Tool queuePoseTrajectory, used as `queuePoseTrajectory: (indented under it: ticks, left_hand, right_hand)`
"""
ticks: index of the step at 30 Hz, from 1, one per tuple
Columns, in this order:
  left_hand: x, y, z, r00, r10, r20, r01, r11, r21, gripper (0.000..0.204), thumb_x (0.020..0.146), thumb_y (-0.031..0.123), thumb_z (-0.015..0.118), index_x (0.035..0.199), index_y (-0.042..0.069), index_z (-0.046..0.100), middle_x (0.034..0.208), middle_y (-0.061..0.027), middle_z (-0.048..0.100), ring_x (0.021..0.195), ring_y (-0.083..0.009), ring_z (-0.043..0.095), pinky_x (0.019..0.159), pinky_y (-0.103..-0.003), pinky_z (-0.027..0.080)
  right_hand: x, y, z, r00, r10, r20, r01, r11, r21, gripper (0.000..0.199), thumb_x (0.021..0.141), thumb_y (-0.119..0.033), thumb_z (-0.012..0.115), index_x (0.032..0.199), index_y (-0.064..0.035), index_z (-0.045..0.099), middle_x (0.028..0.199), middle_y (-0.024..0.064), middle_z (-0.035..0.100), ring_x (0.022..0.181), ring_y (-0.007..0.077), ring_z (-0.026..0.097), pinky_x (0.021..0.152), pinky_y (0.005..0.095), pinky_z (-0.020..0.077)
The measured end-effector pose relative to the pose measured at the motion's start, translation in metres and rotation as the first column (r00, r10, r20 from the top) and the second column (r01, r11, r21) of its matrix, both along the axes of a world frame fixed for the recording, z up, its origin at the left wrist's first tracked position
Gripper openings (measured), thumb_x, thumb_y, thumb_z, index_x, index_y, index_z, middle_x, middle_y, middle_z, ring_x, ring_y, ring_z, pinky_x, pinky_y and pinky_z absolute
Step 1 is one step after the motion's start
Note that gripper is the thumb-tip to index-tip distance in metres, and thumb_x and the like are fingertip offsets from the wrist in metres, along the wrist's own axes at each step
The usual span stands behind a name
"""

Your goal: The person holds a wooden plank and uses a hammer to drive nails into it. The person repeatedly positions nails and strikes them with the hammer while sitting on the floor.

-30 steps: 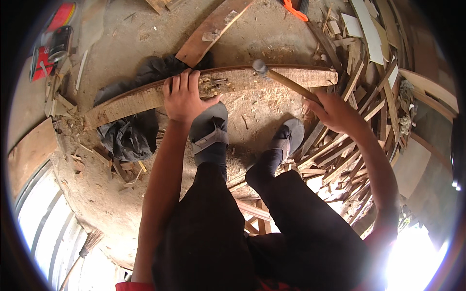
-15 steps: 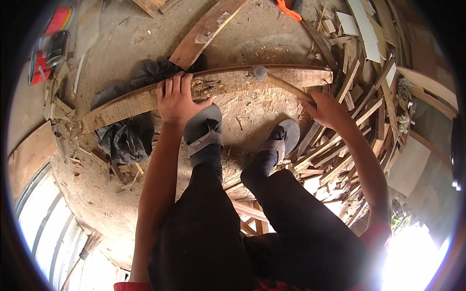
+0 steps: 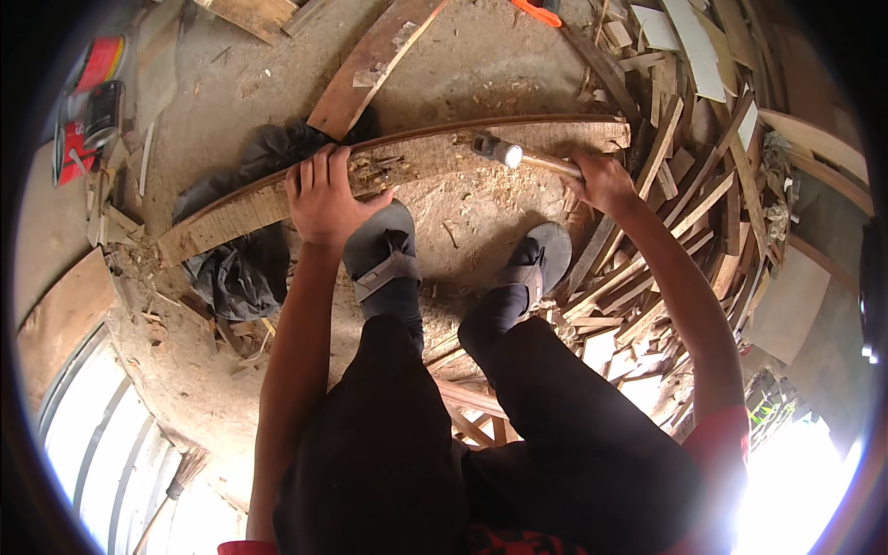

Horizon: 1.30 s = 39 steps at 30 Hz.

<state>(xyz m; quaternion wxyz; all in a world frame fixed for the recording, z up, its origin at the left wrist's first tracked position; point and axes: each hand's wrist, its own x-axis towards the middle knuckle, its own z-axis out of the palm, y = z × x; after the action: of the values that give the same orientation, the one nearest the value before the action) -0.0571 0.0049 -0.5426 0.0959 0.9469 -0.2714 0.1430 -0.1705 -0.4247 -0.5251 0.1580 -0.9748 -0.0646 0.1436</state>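
Observation:
A long wooden beam [image 3: 435, 153], rough and splintered near its middle, lies across the floor in front of my feet. My left hand [image 3: 326, 194] grips the beam left of centre, its fingers over the far edge and the thumb on the near side. In my right hand [image 3: 601, 181] is a hammer [image 3: 546, 164], held by its wooden handle. The metal head is over the beam, right of the splintered patch; whether it touches the wood I cannot tell. Both my sandalled feet stand just on the near side of the beam.
Black plastic sheeting [image 3: 242, 268] lies under the beam's left part. A plank [image 3: 370, 69] extends away beyond it. Scrap wood [image 3: 638, 277] is heaped on the right. Red and black cans [image 3: 88, 129] stand far left, a broom [image 3: 185, 472] lower left. An orange-handled tool [image 3: 536, 11] lies at the far edge.
The hammer has turned in my right hand, so its head now lies sideways, slightly lower and to the right. My left hand stays on the beam. The whole view has shifted slightly.

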Motion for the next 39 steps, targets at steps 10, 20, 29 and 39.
queuePoseTrajectory:
  ticks: [10,20,29,39]
  left_hand:
    - [0.000,0.000,-0.001,1.000,0.019,0.020,-0.020,1.000,0.016,0.082,0.059,0.065,0.084,0.116,0.011,0.062,0.116,-0.0071,0.063,0.104,-0.0290,0.060,0.095,-0.046,0.046]
    - [0.000,-0.005,-0.001,1.000,-0.003,0.017,0.003,1.000,0.010,0.083,0.059,0.066,0.083,0.119,0.011,0.063,0.117,-0.0067,0.062,0.109,-0.0287,0.059,0.097,-0.047,0.044]
    - [-0.002,-0.010,0.012,0.999,0.003,-0.051,-0.004,1.000,-0.015,0.083,0.067,0.074,0.077,0.118,0.010,0.065,0.118,-0.0090,0.062,0.109,-0.0306,0.058,0.098,-0.048,0.042]
    - [0.027,-0.013,0.025,0.973,-0.125,-0.196,0.148,0.983,0.109,0.082,0.056,0.071,0.083,0.110,0.011,0.068,0.104,-0.0081,0.061,0.101,-0.0323,0.057,0.083,-0.048,0.046]
  right_hand:
    - [0.021,0.053,0.079,0.901,-0.207,-0.381,0.240,0.970,0.041,0.064,0.101,-0.065,0.046,0.110,-0.0043,0.063,0.066,0.0102,0.061,0.062,0.0300,0.068,0.059,0.0463,0.0596]
    - [-0.053,0.137,0.077,0.935,-0.324,0.140,0.199,0.811,0.549,0.025,0.103,-0.021,0.059,0.115,-0.0010,0.050,0.078,0.0154,0.064,0.063,0.0294,0.068,0.048,0.0415,0.0555]
    - [-0.103,0.175,0.067,0.926,-0.362,0.102,0.316,0.896,0.312,0.040,0.094,-0.016,0.070,0.123,0.0006,0.049,0.092,0.0195,0.067,0.073,0.0370,0.070,0.054,0.0461,0.0546]
    - [-0.088,0.178,0.046,0.938,-0.347,0.010,0.329,0.898,0.290,0.034,0.100,-0.031,0.063,0.112,-0.0021,0.052,0.095,0.0184,0.065,0.073,0.0380,0.068,0.060,0.0477,0.0570]
